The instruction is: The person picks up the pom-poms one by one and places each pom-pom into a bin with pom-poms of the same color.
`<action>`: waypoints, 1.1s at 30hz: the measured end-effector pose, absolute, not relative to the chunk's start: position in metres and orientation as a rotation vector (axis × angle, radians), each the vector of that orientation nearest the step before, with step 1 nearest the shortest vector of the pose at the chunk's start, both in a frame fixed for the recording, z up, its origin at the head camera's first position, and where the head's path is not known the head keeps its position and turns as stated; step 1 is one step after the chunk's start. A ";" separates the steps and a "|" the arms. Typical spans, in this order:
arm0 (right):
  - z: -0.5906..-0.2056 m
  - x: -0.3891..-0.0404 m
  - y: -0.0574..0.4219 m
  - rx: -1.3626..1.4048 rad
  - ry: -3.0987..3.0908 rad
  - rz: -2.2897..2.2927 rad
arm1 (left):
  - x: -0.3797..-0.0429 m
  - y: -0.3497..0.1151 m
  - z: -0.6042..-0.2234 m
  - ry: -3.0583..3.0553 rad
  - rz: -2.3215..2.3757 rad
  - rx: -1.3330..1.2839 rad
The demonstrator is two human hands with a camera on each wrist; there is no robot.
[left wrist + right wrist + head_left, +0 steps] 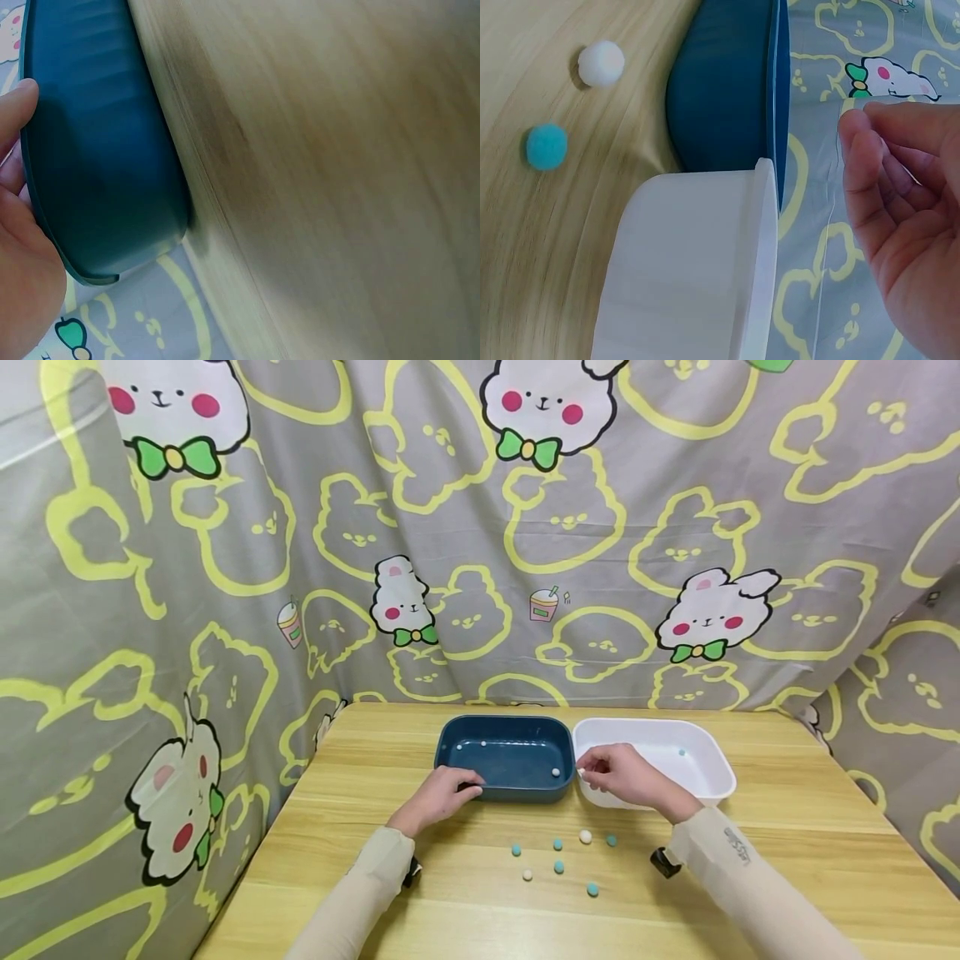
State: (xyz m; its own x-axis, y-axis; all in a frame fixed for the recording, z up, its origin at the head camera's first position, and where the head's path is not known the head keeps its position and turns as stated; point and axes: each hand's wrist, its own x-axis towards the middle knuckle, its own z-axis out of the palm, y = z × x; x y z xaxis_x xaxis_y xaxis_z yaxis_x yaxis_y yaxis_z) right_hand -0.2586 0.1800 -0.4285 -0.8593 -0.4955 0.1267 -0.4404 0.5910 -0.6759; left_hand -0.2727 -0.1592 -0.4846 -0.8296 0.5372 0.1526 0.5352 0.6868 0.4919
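My left hand [444, 793] holds the near left rim of a dark blue plastic basin [504, 794]. In the left wrist view its thumb [22, 101] lies at the rim, with the other fingers behind it. Three small white pom-poms lie in this basin, one [556, 772] near its right end. My right hand [618, 774] is over the left end of a white basin [712, 752], fingertips pinched around a small white pom-pom [581, 772] near the dark basin's right rim. The right wrist view hides that pom-pom. A teal pom-pom [682, 752] is inside the white basin.
The two basins stand side by side on a wooden table [360, 910]. In front of them lie several teal pom-poms [558, 867] and two white ones, the larger white pom-pom [585, 837] nearer the basins. A patterned curtain [465, 543] hangs behind and at both sides.
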 end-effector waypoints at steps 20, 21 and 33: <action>-0.436 -0.266 0.155 -0.832 2.637 -1.179 | -0.273 -0.160 -0.487 2.880 0.844 0.931; -0.437 -0.267 0.154 -0.835 2.632 -1.181 | -0.273 -0.160 -0.487 2.878 0.842 0.927; -0.447 -0.272 0.146 -0.785 2.577 -1.224 | -0.271 -0.159 -0.484 2.891 0.856 0.941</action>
State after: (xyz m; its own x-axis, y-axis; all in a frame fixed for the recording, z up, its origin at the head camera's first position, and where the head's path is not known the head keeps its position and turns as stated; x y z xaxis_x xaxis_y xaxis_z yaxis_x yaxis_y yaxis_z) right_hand -0.2717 0.1456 -0.4469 -0.8436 -0.5336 0.0595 -0.3833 0.5211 -0.7626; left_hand -0.2706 -0.1588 -0.4842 -0.8221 0.5412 0.1766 0.5501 0.6755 0.4910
